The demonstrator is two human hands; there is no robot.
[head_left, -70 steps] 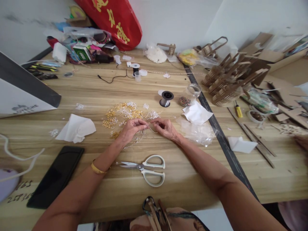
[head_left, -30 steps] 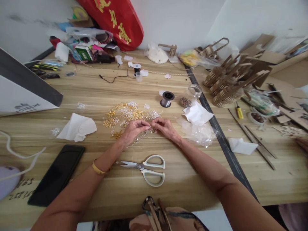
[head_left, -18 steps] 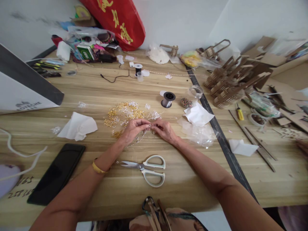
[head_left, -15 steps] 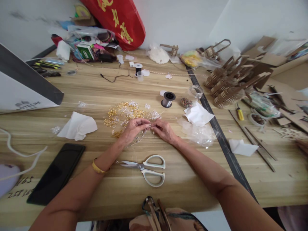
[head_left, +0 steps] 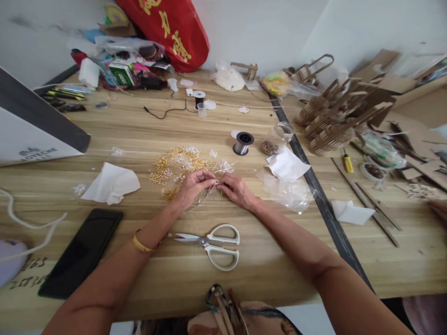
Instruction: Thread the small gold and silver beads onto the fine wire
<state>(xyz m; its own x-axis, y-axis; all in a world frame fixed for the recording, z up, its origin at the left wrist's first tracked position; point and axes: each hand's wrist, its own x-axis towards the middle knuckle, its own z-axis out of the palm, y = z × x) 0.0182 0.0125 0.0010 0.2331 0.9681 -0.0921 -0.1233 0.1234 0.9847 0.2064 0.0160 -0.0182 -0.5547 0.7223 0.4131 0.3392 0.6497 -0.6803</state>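
1 silvery chain (head_left: 199,203) pinched in my left hand (head_left: 193,187); my right hand (head_left: 238,190) narrowed beside it, contents too small to tell. Scissors (head_left: 203,241) nearer the counter's (head_left: 279,265) front edge.

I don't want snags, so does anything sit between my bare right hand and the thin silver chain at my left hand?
Nothing visible stands between them. Your right hand is close beside your left hand, which pinches a small pale loop; the chain runs just below. The white-handled metal scissors lie nearer you, outside that gap.
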